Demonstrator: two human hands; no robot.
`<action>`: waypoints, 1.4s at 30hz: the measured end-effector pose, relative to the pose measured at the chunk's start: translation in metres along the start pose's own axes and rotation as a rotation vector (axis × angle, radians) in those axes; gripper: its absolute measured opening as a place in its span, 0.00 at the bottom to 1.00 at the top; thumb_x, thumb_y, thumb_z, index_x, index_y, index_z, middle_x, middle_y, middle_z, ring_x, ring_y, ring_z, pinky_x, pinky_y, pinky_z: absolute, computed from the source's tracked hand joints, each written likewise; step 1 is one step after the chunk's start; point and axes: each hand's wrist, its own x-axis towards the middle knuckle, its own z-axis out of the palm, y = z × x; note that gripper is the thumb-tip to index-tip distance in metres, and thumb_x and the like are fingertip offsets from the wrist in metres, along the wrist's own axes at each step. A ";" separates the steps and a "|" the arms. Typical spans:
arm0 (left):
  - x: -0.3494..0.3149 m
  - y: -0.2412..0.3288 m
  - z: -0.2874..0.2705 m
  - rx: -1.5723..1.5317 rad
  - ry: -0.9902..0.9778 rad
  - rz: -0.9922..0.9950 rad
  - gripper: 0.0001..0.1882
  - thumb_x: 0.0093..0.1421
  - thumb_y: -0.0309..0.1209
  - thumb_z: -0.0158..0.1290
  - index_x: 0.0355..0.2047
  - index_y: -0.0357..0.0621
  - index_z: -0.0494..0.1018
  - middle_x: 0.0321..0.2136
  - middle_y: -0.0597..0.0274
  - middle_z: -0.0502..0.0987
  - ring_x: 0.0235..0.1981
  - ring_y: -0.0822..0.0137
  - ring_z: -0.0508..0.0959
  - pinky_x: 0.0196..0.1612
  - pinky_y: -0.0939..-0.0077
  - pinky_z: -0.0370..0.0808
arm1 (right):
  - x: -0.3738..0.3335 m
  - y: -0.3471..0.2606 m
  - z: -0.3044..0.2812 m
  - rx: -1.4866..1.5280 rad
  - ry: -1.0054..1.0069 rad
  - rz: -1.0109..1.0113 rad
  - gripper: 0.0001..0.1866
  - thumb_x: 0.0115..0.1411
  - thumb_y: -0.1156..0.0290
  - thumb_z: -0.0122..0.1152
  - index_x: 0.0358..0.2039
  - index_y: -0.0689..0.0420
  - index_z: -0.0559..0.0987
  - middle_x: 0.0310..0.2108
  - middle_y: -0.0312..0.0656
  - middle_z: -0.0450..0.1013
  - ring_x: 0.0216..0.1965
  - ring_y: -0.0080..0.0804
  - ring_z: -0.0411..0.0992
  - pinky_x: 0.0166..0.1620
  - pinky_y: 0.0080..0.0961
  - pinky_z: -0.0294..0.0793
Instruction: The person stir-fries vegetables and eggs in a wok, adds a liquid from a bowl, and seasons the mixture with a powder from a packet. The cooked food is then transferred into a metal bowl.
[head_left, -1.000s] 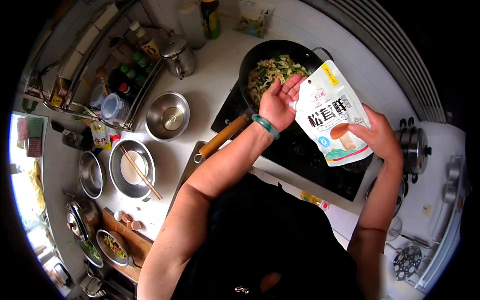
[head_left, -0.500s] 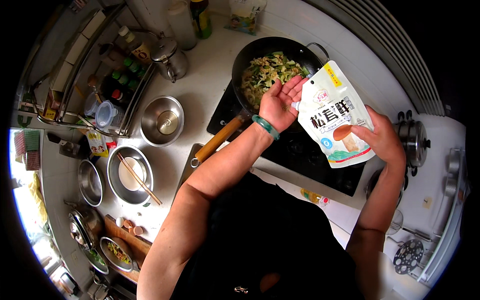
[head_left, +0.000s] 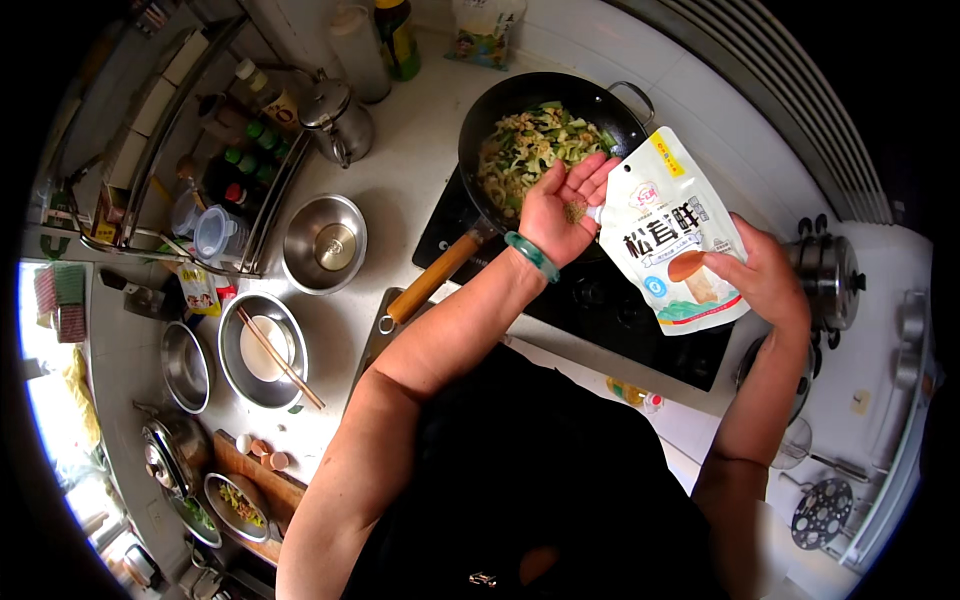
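Palm up, my left hand [head_left: 558,215] lies flat and open above the near edge of the black wok [head_left: 605,108], its fingers stretched out. A small heap of yellowish-brown granules [head_left: 576,212] rests in that palm. A green bangle [head_left: 532,256] circles the left wrist. My right hand [head_left: 765,270] grips the lower right side of a white seasoning pouch [head_left: 672,235] printed with a mushroom. The pouch tilts left, its pale spout [head_left: 594,213] touching or almost touching the granules. Chopped green and pale food [head_left: 540,145] fills the wok, whose wooden handle [head_left: 435,277] points toward me.
The wok sits on a black glass hob [head_left: 640,335]. Left of it are a steel bowl [head_left: 325,243], a bowl with chopsticks [head_left: 262,350] and a steel kettle [head_left: 338,120]. A rack of bottles [head_left: 250,150] stands far left. Stacked steel pots [head_left: 830,285] stand at right.
The heap of granules in my left palm looks larger. The pouch has stayed nearly in place, its spout still at the palm. The view has shifted slightly.
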 end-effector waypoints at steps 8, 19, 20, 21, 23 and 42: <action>-0.005 -0.006 0.004 0.040 0.021 0.001 0.27 0.68 0.45 0.31 0.50 0.31 0.66 0.51 0.44 0.70 0.53 0.53 0.71 0.59 0.62 0.64 | -0.006 0.013 0.004 0.096 0.069 -0.051 0.17 0.57 0.74 0.58 0.46 0.66 0.70 0.37 0.44 0.76 0.35 0.21 0.70 0.42 0.24 0.72; 0.000 -0.015 -0.003 0.067 0.016 0.035 0.27 0.69 0.45 0.29 0.52 0.34 0.64 0.55 0.47 0.67 0.55 0.54 0.68 0.61 0.60 0.60 | -0.011 0.020 0.000 0.039 0.013 -0.045 0.16 0.56 0.73 0.59 0.43 0.66 0.71 0.35 0.43 0.77 0.34 0.20 0.70 0.42 0.24 0.72; 0.000 -0.016 -0.003 0.074 0.026 0.040 0.27 0.69 0.45 0.29 0.52 0.34 0.64 0.55 0.47 0.67 0.55 0.54 0.68 0.61 0.60 0.60 | -0.010 0.019 0.000 0.037 0.005 -0.042 0.16 0.56 0.73 0.59 0.43 0.66 0.71 0.35 0.44 0.77 0.34 0.20 0.70 0.42 0.24 0.72; 0.001 -0.016 -0.004 0.067 0.026 0.034 0.27 0.69 0.46 0.29 0.52 0.34 0.64 0.54 0.46 0.68 0.54 0.54 0.69 0.61 0.60 0.61 | -0.010 0.019 0.000 0.035 -0.003 -0.039 0.16 0.56 0.73 0.59 0.43 0.66 0.71 0.35 0.44 0.77 0.34 0.20 0.70 0.42 0.24 0.72; 0.001 -0.017 -0.005 0.053 0.030 0.026 0.28 0.69 0.46 0.29 0.51 0.32 0.65 0.52 0.44 0.70 0.52 0.53 0.71 0.59 0.61 0.64 | -0.012 0.018 -0.001 0.029 -0.005 -0.048 0.16 0.56 0.73 0.59 0.43 0.66 0.71 0.36 0.44 0.77 0.35 0.20 0.70 0.42 0.24 0.72; 0.003 -0.012 0.003 0.032 0.029 0.049 0.27 0.69 0.44 0.29 0.50 0.32 0.65 0.52 0.42 0.70 0.52 0.51 0.71 0.59 0.60 0.64 | -0.008 0.049 0.005 0.198 0.029 -0.061 0.18 0.56 0.74 0.60 0.48 0.64 0.72 0.40 0.38 0.76 0.40 0.20 0.71 0.45 0.22 0.71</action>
